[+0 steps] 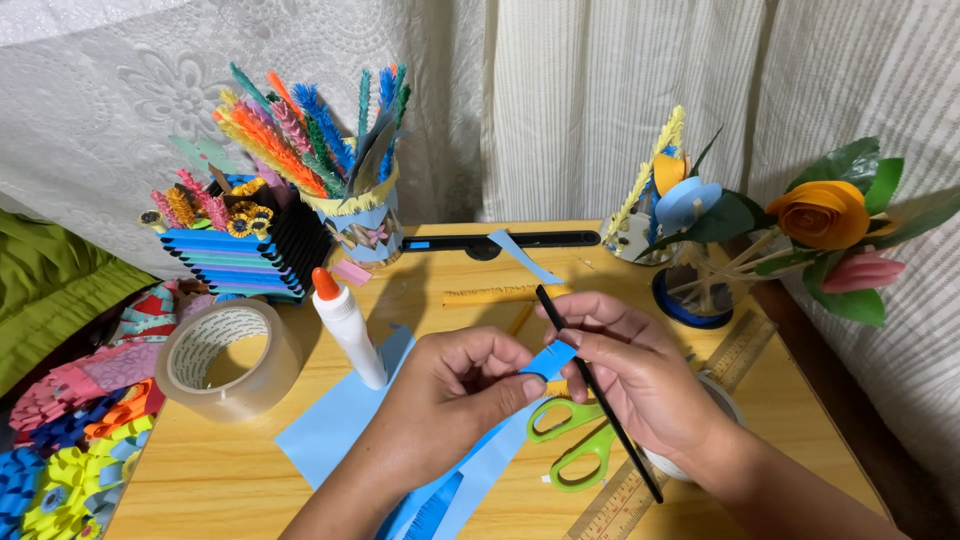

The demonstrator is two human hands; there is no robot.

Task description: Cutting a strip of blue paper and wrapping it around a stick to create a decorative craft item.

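Nearest the viewer, a blue paper strip (550,360) is pinched between the thumb and fingers of the left hand (455,385), while the right hand (640,375), fingers closed, grips a thin black stick (598,393) laid against the strip's end. For a tight coil, the strip is best kept taut and square to the stick. Farther left, a glue bottle (345,325) and tape roll (228,357) stand on the wooden table (240,470); green scissors (570,440) lie beneath the hands.

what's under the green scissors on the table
The green scissors lie on the wooden table, next to a blue paper sheet. The right hand covers their blades, so what lies under that end is hidden.
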